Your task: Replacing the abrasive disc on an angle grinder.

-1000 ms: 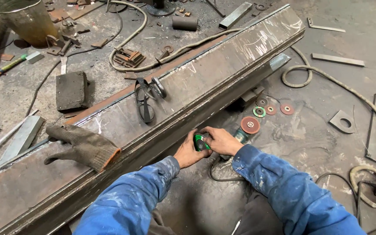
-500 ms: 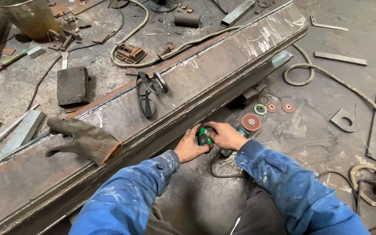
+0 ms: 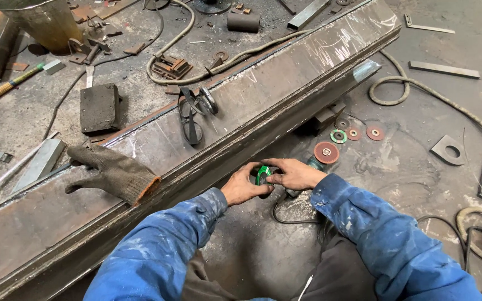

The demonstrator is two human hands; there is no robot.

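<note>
I see a small green disc (image 3: 263, 174), round and bright, held upright on its edge between both hands just below the lower lip of the long steel beam (image 3: 285, 89), above the grimy floor (image 3: 419, 167). Part of its face is hidden by the fingers, so I cannot tell what it is mounted on. My left hand (image 3: 244, 187) cups it from one side with the fingers curled and pressed to its rim; my right hand (image 3: 292, 174) closes over it from the other side, thumb and forefinger pinching the edge.

I judge the main risk is a slip: both hands are bare, the disc is thin, and a loose pinch could drop it onto the dirty floor or let its edge scrape a fingertip. The dark cable (image 3: 285, 214) looping under my right wrist could snag the sleeve and jerk the grip. The beam's edge sits close to my knuckles, so a sudden twist could knock them against steel.

A worn work glove (image 3: 115, 174) lies unused on the beam, goggles (image 3: 193, 114) beyond it. Spare discs, red (image 3: 326, 152) and green (image 3: 338, 136), lie on the floor near my right hand.
</note>
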